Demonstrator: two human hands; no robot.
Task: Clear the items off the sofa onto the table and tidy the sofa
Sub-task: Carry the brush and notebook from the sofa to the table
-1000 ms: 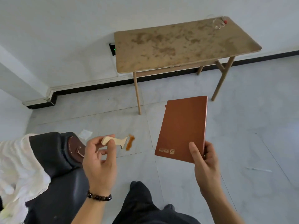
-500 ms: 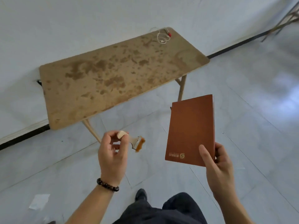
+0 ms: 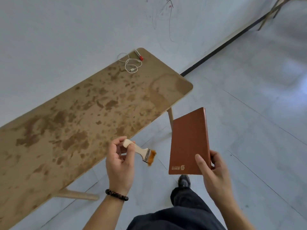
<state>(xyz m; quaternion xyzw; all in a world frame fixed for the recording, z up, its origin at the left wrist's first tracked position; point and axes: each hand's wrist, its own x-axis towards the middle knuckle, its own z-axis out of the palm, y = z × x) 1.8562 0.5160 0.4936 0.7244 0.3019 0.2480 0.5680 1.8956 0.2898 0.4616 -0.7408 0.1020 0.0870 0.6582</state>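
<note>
My left hand (image 3: 120, 165) pinches the pale wooden handle of a small paintbrush (image 3: 141, 151); its orange bristles point right. My right hand (image 3: 214, 173) grips the lower right corner of a closed brown notebook (image 3: 188, 141) with a gold logo near its bottom edge. Both hands hover over the floor just off the near edge of a stained wooden table (image 3: 79, 123), which fills the left and middle of the view. The sofa is out of view.
A white cable with a red-tipped plug (image 3: 131, 61) lies coiled at the table's far right corner. The table stands against a white wall. Grey tiled floor (image 3: 249, 113) spreads to the right. My dark trouser leg and shoe (image 3: 183, 180) show below.
The view has swung away from the sofa and closed in on the table, which now looms large at left. Both hands keep their hold on the paintbrush and the notebook.
</note>
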